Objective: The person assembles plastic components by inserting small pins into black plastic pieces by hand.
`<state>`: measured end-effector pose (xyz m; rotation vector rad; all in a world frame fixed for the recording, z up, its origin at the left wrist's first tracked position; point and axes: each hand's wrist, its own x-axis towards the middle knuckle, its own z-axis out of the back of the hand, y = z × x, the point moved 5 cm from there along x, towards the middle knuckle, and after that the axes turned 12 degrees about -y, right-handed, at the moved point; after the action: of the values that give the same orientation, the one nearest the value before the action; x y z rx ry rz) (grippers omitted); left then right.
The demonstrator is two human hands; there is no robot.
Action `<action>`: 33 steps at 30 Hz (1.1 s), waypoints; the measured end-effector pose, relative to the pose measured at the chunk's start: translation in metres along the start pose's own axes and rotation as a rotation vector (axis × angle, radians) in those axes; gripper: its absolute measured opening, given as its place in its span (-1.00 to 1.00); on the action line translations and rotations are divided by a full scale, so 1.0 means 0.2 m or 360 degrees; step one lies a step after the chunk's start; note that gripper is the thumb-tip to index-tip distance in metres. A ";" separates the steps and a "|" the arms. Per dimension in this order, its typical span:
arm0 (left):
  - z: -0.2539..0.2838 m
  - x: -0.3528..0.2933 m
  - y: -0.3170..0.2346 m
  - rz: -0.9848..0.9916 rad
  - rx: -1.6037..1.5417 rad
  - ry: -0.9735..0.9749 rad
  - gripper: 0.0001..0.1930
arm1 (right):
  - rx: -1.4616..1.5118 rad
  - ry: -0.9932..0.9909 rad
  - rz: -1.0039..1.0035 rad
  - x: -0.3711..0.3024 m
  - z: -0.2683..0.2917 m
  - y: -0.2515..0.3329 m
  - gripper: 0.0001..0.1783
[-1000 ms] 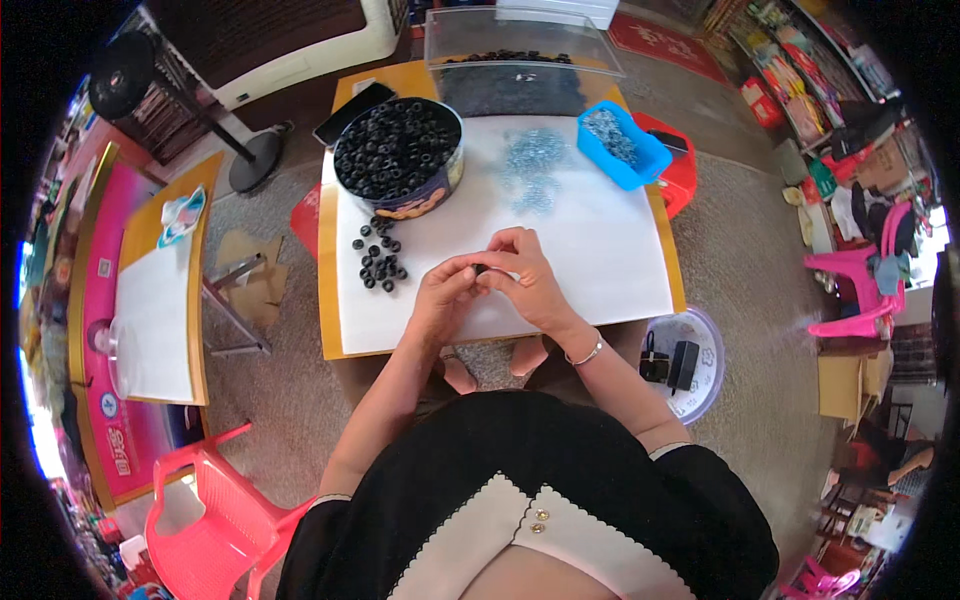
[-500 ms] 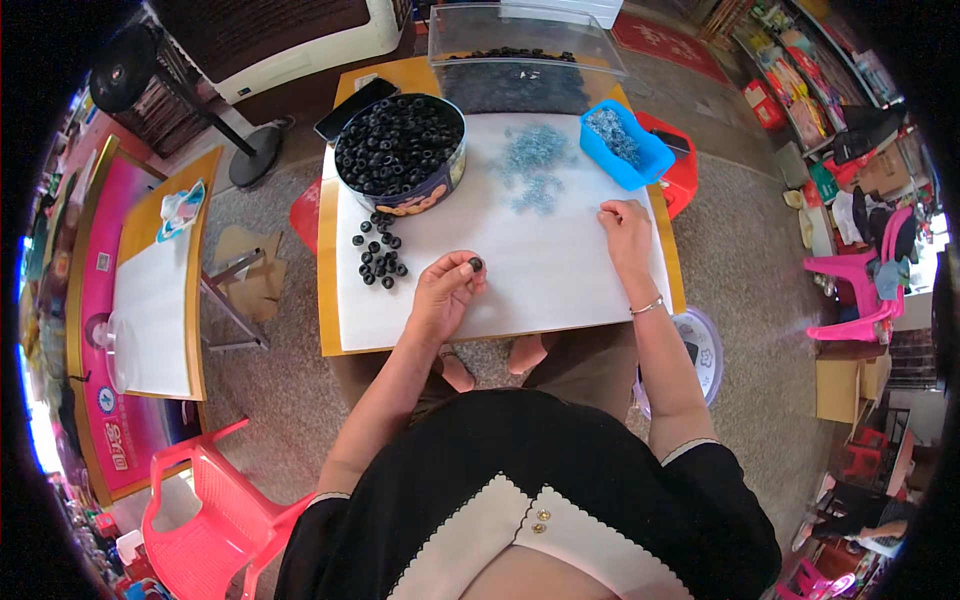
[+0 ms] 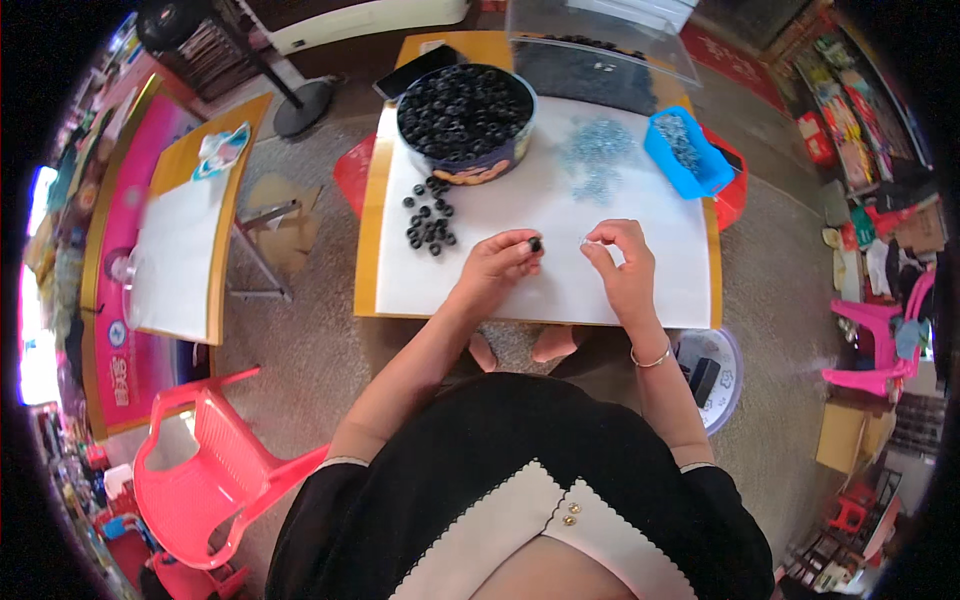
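Now a black bead (image 3: 535,244) is pinched in the left hand (image 3: 496,264) above the white tabletop (image 3: 415,290); near it, the right hand (image 3: 626,268) pinches a tiny clear piece (image 3: 585,241). Beyond lie loose beads (image 3: 428,228), a bead-filled tub (image 3: 490,170) and a blue tray (image 3: 706,182).

Black ring-shaped pieces (image 3: 430,228) and pale blue bits (image 3: 598,145) are set off by a white table sheet (image 3: 480,285).
Solid black is also seen on the heaped pieces (image 3: 465,112) in the round tub, whose wall (image 3: 490,170) is patterned in dark violet with orange-tan shapes; the small bin (image 3: 712,182) is coloured bright blue, the table edge (image 3: 368,275) ochre-yellow; the black top (image 3: 400,480) is trimmed with a cream, scallop-edged collar (image 3: 490,520); the basin (image 3: 738,385) is rimmed in lilac, the armchair (image 3: 200,480) coloured coral pink.
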<state>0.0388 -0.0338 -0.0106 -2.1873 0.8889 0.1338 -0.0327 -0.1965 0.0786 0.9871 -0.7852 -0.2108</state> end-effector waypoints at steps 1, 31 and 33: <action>-0.01 0.00 0.00 0.0009 0.0013 0.0036 -0.75 | 0.0007 0.0071 0.0068 -0.01 -0.04 0.05 -0.88; 0.00 0.00 0.00 -0.0030 -0.0102 0.0137 -0.80 | -0.0135 0.0591 0.0017 0.46 -0.43 0.13 -0.83; 0.02 0.02 0.01 -0.0024 -0.0106 0.0182 -0.80 | -0.0144 0.0555 0.0428 0.57 -0.61 0.12 -0.84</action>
<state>0.0409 -0.0346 -0.0163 -2.2817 0.9433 0.0319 0.1275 -0.1575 0.1182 0.7944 -0.5743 0.1552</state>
